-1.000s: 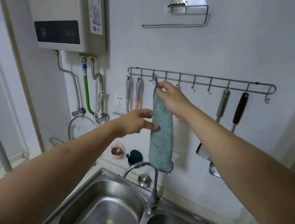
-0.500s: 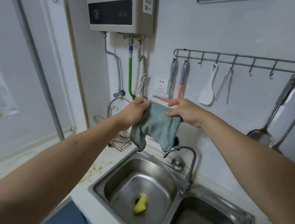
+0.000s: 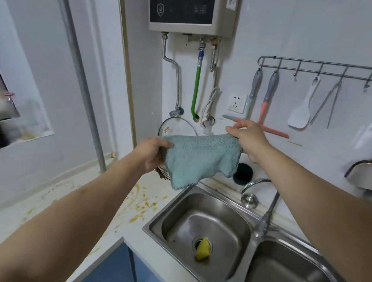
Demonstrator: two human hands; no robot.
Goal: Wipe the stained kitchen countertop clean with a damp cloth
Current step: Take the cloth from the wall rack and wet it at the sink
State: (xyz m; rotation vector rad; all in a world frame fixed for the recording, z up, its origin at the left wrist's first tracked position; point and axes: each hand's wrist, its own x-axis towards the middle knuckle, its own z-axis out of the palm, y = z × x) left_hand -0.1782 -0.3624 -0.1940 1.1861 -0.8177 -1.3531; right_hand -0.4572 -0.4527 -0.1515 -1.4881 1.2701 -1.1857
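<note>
A teal cloth [image 3: 201,157] hangs spread out in the air above the left end of the sink. My left hand [image 3: 151,155] pinches its left corner and my right hand [image 3: 248,138] pinches its right corner, so the cloth sags between them. Below and to the left lies the white countertop [image 3: 48,214], smeared with orange-brown and yellowish stains [image 3: 144,206] near the sink's left edge.
A steel double sink [image 3: 217,239] holds a yellow sponge [image 3: 203,251] in the left drain, with a tap [image 3: 264,213] behind. Utensils hang from a wall rail [image 3: 324,69]. A water heater [image 3: 186,7], a glass lid [image 3: 177,129] and a pipe [image 3: 79,74] stand at the back left.
The cloth came off the wall rail and down over the sink. My left hand took its other corner and both hands pulled it open. The view swung left toward the stained counter.
</note>
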